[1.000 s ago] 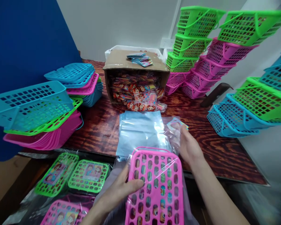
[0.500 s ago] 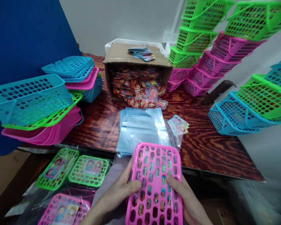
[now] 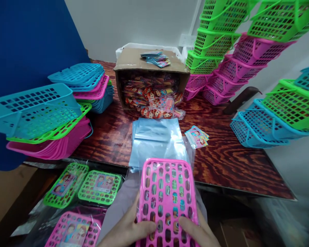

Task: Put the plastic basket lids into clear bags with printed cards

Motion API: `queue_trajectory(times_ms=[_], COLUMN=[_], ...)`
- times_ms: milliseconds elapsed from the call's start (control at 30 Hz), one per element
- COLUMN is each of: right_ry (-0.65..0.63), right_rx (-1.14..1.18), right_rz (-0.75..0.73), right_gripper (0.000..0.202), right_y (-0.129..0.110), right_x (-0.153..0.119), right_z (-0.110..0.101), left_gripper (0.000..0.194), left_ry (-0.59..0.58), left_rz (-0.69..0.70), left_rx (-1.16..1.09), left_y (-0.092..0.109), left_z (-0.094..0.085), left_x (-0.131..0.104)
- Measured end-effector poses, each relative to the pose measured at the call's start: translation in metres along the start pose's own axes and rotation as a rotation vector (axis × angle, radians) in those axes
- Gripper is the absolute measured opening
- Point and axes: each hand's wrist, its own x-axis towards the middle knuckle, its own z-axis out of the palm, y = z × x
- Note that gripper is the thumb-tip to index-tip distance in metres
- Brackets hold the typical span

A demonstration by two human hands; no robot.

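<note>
A pink lidded basket [image 3: 167, 202] in a clear plastic bag is held over my lap, its slotted lid facing me. Small colourful items show through the slots. My left hand [image 3: 136, 224] grips its left side, thumb on the lid. Around the right side wraps my right hand [image 3: 197, 228], its thumb also pressing the lid; the other fingers of both hands are mostly hidden. Just beyond the basket lies a stack of clear plastic bags [image 3: 157, 137] on the table. A few picture cards [image 3: 197, 136] lie to the right of the stack.
An open carton [image 3: 151, 63] of wrapped items stands at the back, cards on top. Stacked empty baskets and lids [image 3: 59, 137] are at left. Filled baskets [image 3: 218, 61] rise in towers at right. Bagged baskets [image 3: 100, 187] with cards sit low at left, below the table edge [image 3: 221, 187].
The bagged pink basket has shifted slightly left and tilted a little. Both thumbs have slid lower on the lid, and the bag's clear end now stands out beyond the basket's far edge.
</note>
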Motion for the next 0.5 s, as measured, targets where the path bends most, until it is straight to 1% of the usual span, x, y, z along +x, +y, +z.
queue_trajectory(times_ms=[67, 133, 200, 267, 367, 433, 500], right_ry=[0.035, 0.056, 0.065, 0.040, -0.057, -0.118, -0.174], right_rx=[-0.004, -0.008, -0.012, -0.015, -0.036, -0.053, -0.067], right_rz=[-0.001, -0.032, -0.067, -0.108, -0.227, -0.336, -0.423], right_gripper=[0.104, 0.101, 0.098, 0.096, 0.089, 0.083, 0.078], right_y=[0.002, 0.001, -0.005, -0.018, -0.048, -0.070, -0.087], right_x=[-0.003, -0.003, 0.001, 0.010, 0.038, 0.063, 0.089], right_z=[0.003, 0.007, 0.012, 0.020, 0.036, 0.047, 0.053], left_gripper=[0.100, 0.098, 0.092, 0.085, 0.077, 0.074, 0.070], left_ry=[0.032, 0.069, 0.102, 0.121, 0.126, 0.132, 0.147], left_rz=[-0.011, -0.018, -0.012, 0.020, 0.119, 0.205, 0.260], left_rx=[-0.008, -0.033, -0.082, -0.123, -0.122, -0.121, -0.156], left_y=[-0.007, -0.009, -0.004, 0.011, 0.042, 0.061, 0.073], left_z=[0.002, 0.004, 0.006, 0.007, 0.001, -0.008, -0.019], left_x=[-0.002, -0.002, 0.002, 0.013, 0.043, 0.071, 0.098])
